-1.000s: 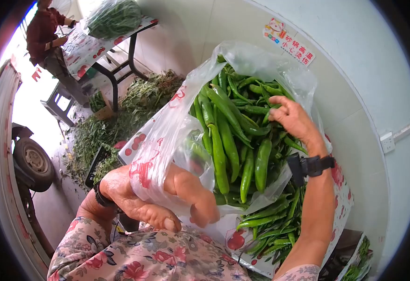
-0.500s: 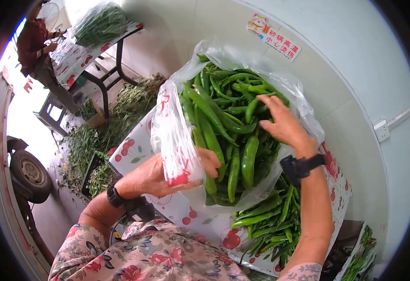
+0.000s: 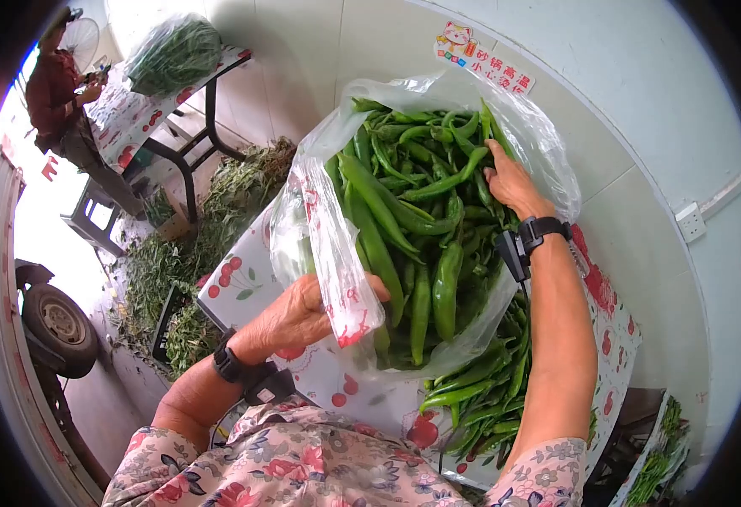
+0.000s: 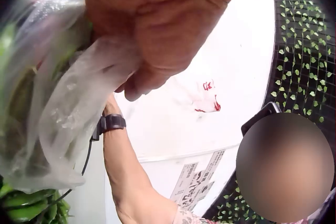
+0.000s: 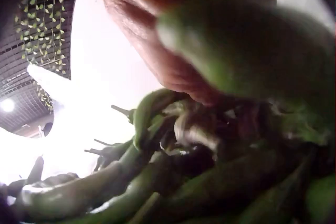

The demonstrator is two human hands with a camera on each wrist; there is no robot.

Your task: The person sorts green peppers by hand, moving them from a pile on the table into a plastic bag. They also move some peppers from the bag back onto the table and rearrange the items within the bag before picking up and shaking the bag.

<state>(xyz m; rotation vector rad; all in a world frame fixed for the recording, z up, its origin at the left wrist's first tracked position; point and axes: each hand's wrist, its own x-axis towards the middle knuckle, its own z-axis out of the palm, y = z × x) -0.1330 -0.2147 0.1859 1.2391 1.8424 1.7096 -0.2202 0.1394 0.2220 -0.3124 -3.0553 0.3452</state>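
Atop a table with a white, cherry-printed cover (image 3: pixel 245 297), a large clear plastic bag with red print (image 3: pixel 324 215) stands with its mouth wide, filled with long, glossy green peppers (image 3: pixel 446 291) that lie heaped and crossed over one another. The person's left hand (image 3: pixel 298 311) has its fingers curled round the near left edge of the bag, and the left wrist view shows the whitish film bunched between thumb and fingers. At the far right side of the heap, the right hand (image 3: pixel 514 182) reaches inside the bag with its thumb and a finger apart, touching the peppers; a blurred pepper covers part of it in the right wrist view, so I cannot tell whether it grips one.

Just beside the bag, on the near side, a second pile of slim green peppers (image 3: pixel 489 393) lies on the cover, partly behind the right forearm. Each wrist wears a black band, and the person has on a pink shirt with a flower pattern (image 3: pixel 328 460).

Farther off, leafy green plants (image 3: pixel 248 182) lie in a heap on the floor. Beyond them, a person in a dark red top (image 3: pixel 51 101) stands beside another table, which bears a clear bag of green vegetables (image 3: pixel 176 57).
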